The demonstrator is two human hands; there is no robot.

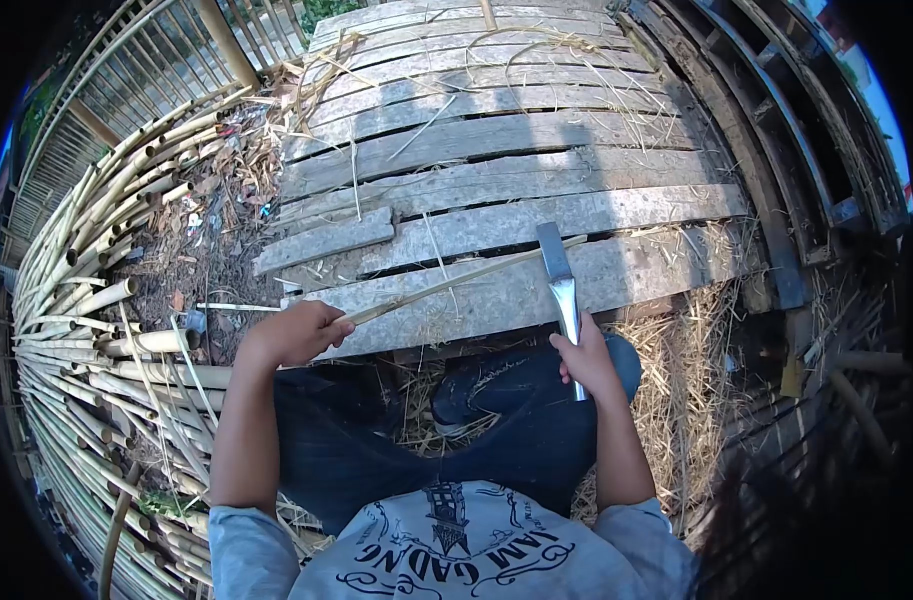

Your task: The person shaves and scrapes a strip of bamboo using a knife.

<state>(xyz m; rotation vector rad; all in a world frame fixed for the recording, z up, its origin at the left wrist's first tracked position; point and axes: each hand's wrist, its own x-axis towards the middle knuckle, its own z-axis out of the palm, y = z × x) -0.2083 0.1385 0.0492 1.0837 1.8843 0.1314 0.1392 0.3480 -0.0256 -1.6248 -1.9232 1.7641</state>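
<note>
Apparent step: lining up the stick [456, 283], aimed at two o'clock over the counter [496, 315]. Left hand [311, 332]: clamped on stick. Right hand [588, 362]: clamped on metal tool [568, 310]. Next move likely calls for steady hold.

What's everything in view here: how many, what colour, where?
Tool: 1, silver, in the right hand
Strip: 1, tan, from the left hand over the planks
Planks: many, grey, ahead
Loose board: 1, grey, atop the planks, left
Poles: many, yellow-green, far left
Fence: 1, brown, upper left
Debris: many, mostly brown, beside the poles
Straw: uncountable, yellow, lower right
Beams: several, brownish, right
Shirt: 1, pale grey, bottom
Trousers: 1 pair, dark blue, lower middle
Shoe: at least 1, dark, between trouser legs
Left hand: 1, bare, on the strip
Right hand: 1, bare, on the tool
</note>
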